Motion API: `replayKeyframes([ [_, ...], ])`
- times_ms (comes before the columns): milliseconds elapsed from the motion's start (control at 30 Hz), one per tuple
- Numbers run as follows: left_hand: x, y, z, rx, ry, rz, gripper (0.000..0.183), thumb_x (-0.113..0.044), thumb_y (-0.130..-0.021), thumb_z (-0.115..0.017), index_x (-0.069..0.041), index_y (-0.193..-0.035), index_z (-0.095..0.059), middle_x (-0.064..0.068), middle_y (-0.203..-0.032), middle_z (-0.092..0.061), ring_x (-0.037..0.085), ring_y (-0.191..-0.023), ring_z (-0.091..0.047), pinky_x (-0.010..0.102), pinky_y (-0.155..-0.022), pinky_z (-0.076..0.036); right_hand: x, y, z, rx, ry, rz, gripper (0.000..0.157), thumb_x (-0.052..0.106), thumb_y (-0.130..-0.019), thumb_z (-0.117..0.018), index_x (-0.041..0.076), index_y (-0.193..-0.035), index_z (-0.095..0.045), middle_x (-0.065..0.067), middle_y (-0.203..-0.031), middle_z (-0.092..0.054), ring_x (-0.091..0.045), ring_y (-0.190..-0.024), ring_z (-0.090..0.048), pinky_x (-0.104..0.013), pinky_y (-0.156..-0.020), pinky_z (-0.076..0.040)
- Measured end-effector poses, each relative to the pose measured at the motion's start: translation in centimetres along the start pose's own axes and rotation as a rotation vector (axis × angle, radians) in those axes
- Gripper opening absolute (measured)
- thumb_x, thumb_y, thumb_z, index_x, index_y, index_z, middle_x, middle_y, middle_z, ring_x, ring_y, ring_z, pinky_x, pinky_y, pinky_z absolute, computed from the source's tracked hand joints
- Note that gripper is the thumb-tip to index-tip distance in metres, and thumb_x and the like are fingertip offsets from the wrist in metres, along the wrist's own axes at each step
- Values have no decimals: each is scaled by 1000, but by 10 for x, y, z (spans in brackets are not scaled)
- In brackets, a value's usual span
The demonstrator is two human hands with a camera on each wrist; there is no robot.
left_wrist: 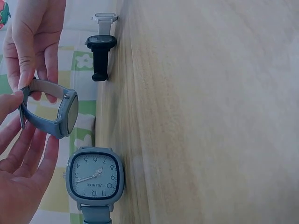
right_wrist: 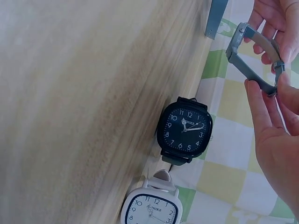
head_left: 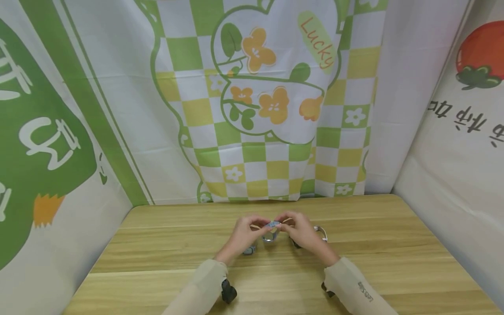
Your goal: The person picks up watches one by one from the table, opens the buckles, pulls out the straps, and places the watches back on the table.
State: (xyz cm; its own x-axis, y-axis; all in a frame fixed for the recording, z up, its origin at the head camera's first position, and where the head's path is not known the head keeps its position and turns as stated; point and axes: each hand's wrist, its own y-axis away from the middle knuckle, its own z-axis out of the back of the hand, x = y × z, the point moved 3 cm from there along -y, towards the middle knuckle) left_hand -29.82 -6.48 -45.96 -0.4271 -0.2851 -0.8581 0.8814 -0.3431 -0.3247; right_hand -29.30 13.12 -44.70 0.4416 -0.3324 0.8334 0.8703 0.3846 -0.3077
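Note:
Both hands hold a blue-grey wristwatch [head_left: 269, 236] above the wooden table, its strap joined into a loop and its face turned away from the wrists. My left hand [head_left: 245, 235] pinches the strap near the buckle between thumb and fingers. From the other side, my right hand [head_left: 302, 231] pinches the same stretch of strap. In the left wrist view the held watch's strap [left_wrist: 44, 125] curves up to the fingertips, which partly hide the buckle. Below it, a second blue-grey watch [left_wrist: 96, 176] with a squarish face sits by the left hand.
A black watch [right_wrist: 184, 130] and a white watch [right_wrist: 153, 210] sit on the table beside the right forearm, partly hidden by it in the head view. The wooden table [head_left: 177, 245] meets a checked green and yellow curtain [head_left: 252, 153] at its far edge.

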Motion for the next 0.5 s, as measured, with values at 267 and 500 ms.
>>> replayKeyframes([
  [267, 0, 2, -1, -8, -18, 19, 17, -11, -98, -77, -1, -111, -79, 13, -106, -78, 28, -102, -73, 27, -82, -62, 1, 2, -1, -23, 25, -2, 10, 1, -100, -70, -5, -108, -72, -20, -108, -72, -37, -99, -76, -40, -84, -64],
  [500, -3, 3, -1, -12, -17, 21, 15, -9, -98, -77, 1, -109, -78, 13, -106, -77, 27, -100, -71, 28, -82, -63, 1, 2, 0, -38, 20, -7, 10, -1, -99, -70, -7, -108, -71, -20, -107, -72, -38, -99, -76, -36, -81, -64],
])
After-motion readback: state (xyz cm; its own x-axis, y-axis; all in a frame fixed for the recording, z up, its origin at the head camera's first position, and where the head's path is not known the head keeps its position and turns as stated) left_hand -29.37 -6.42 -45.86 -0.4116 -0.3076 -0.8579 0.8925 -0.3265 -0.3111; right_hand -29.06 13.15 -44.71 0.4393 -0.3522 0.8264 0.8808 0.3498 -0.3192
